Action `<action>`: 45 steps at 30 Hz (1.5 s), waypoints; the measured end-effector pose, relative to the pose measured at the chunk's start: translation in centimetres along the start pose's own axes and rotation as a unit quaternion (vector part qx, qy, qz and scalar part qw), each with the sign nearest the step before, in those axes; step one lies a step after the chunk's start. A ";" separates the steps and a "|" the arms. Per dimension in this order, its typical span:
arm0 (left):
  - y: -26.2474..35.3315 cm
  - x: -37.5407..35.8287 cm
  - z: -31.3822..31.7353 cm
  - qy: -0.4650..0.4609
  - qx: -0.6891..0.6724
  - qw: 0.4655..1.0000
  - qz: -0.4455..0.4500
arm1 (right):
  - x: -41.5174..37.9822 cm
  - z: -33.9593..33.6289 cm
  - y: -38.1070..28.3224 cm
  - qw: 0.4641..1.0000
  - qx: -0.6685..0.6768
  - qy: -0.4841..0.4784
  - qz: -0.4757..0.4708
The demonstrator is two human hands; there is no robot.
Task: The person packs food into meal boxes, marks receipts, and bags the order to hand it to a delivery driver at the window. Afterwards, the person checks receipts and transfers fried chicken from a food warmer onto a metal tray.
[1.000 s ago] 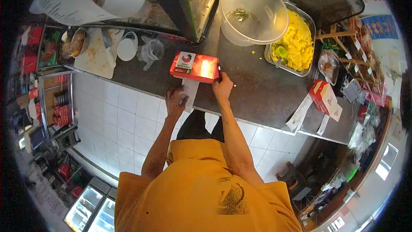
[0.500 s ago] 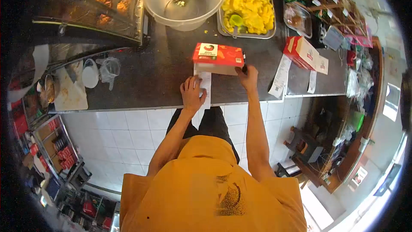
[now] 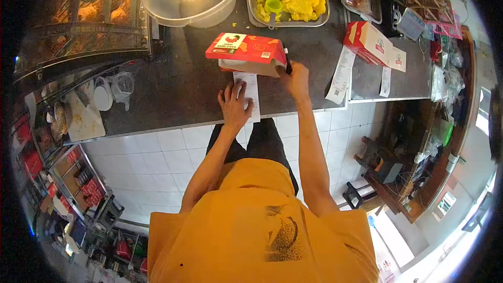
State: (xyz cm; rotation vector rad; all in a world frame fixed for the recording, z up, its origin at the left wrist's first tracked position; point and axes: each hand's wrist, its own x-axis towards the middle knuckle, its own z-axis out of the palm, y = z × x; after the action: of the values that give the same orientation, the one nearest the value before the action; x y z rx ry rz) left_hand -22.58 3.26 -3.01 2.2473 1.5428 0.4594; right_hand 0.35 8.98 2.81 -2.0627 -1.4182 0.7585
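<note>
A red printed cardboard box [image 3: 246,46] stands on the dark counter in front of me, its near flap raised over a grey-white inner side. My right hand [image 3: 296,81] is closed at the box's right corner, around a small black tool [image 3: 288,64] whose upper end stands against the box edge. The tool's lower part is hidden by my fingers. Below the box lies a long white paper receipt [image 3: 252,99], its upper end under the flap. My left hand [image 3: 234,106] rests on the receipt's left side, fingers apart and palm down.
A large clear plastic tub [image 3: 194,18] and a metal tray [image 3: 328,8] of yellow food with a green scoop [image 3: 273,5] stand behind. Another red and white box [image 3: 369,44] and receipt [image 3: 341,76] lie right. A glass food case [image 3: 99,36] is left.
The view has shifted, so the counter things sit further up and left. The box is tilted more, and my right hand stays at its right corner. My left hand's fingers are more spread.
</note>
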 end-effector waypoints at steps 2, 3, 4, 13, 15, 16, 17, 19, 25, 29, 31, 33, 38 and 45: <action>0.1 0.3 0.1 0.019 -0.012 1.000 0.003 | 0.0 2.4 3.5 0.998 -0.043 0.036 -0.042; 0.1 0.3 0.0 0.029 -0.017 0.999 0.004 | -0.1 3.1 4.0 0.995 -0.057 0.061 -0.060; 0.1 0.2 -0.1 0.021 -0.017 1.000 0.005 | -0.1 3.6 4.6 0.991 -0.070 0.086 -0.078; -2.5 6.4 -6.8 0.221 -0.284 0.920 -0.156 | 6.6 -2.1 -0.9 0.992 0.045 0.053 -0.106; -2.6 11.1 -9.6 0.193 -0.323 0.922 -0.095 | 9.5 -3.2 -2.0 0.997 0.015 -0.021 -0.079; -4.1 12.8 -8.9 0.117 -0.404 0.900 -0.115 | 10.9 -3.4 -2.2 0.995 0.004 -0.044 -0.090; -5.9 14.7 -8.2 0.040 -0.481 0.865 -0.134 | 11.7 -3.4 -2.2 0.993 -0.008 -0.067 -0.101; -7.6 17.2 -7.4 -0.061 -0.547 0.814 -0.187 | 12.2 -2.9 -2.2 0.996 -0.021 -0.036 -0.077; -8.5 19.0 -6.5 -0.082 -0.581 0.764 -0.268 | 10.2 -0.5 -1.0 0.986 0.000 0.124 -0.109; -7.1 17.9 -7.0 -0.001 -0.548 0.797 -0.252 | 3.6 -1.1 -3.5 0.988 0.001 0.154 -0.011; -6.4 17.2 -7.3 0.020 -0.552 0.807 -0.210 | 1.5 0.0 -4.5 0.993 -0.035 0.106 -0.045; -5.9 15.9 -6.5 0.030 -0.564 0.801 -0.201 | 0.1 2.7 -6.2 0.979 -0.100 0.004 -0.178; -6.1 14.7 -6.3 0.002 -0.496 0.843 -0.208 | 2.1 6.9 -8.7 0.951 -0.166 -0.126 -0.229; -5.0 14.8 -8.5 0.048 -0.413 0.898 -0.141 | 0.4 5.8 -8.7 0.940 -0.239 -0.055 -0.237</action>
State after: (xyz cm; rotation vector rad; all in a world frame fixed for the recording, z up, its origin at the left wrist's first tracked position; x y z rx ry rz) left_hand -25.52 19.79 2.85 1.3437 1.3252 0.9320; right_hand -9.28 12.68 4.69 -1.8883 -2.2276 0.3509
